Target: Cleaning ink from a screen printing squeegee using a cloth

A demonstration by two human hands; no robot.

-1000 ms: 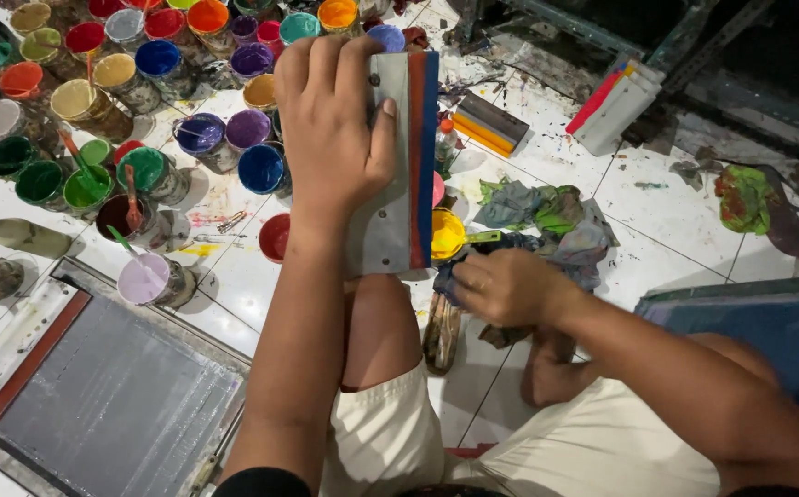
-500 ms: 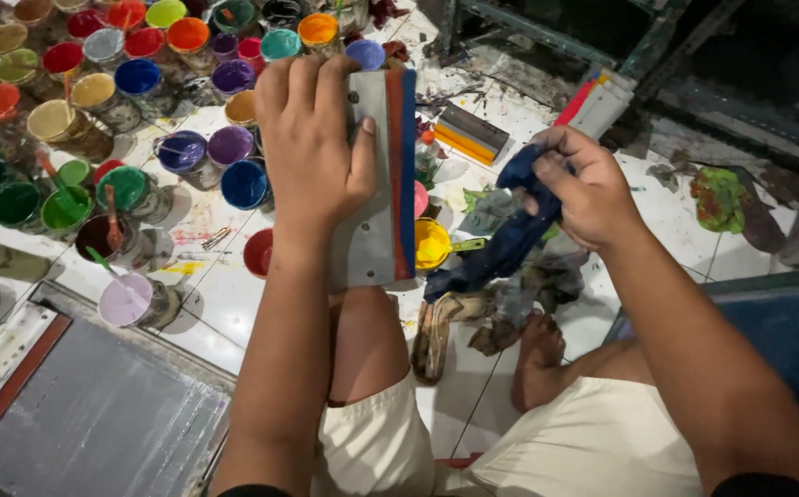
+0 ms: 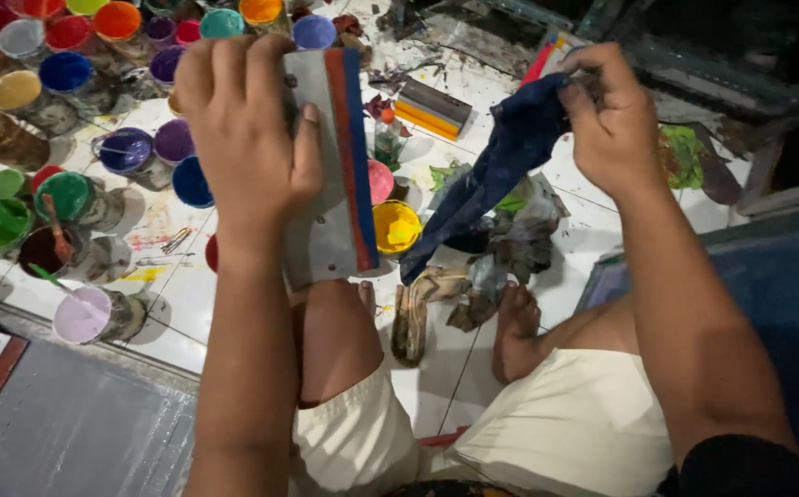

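Note:
My left hand [image 3: 247,138] grips a flat grey squeegee [image 3: 330,175] with a red and blue edge strip, held upright over the white tiled floor. My right hand [image 3: 611,115] is raised to the right of it and pinches a dark blue rag [image 3: 496,179], which hangs down and left toward a yellow paint cup [image 3: 396,227]. The rag does not touch the squeegee. My bare knees and feet show below, in pale shorts.
Several open cups of coloured paint [image 3: 68,74] crowd the floor at the left. A printing screen frame [image 3: 59,423] lies at the lower left. Stained rags [image 3: 510,244] and a second squeegee [image 3: 431,106] lie ahead. A blue-covered surface [image 3: 767,313] is at the right.
My right hand picked the blue rag off the rag pile and lifted it up and to the right. My left hand kept hold of the squeegee, which now looks closer.

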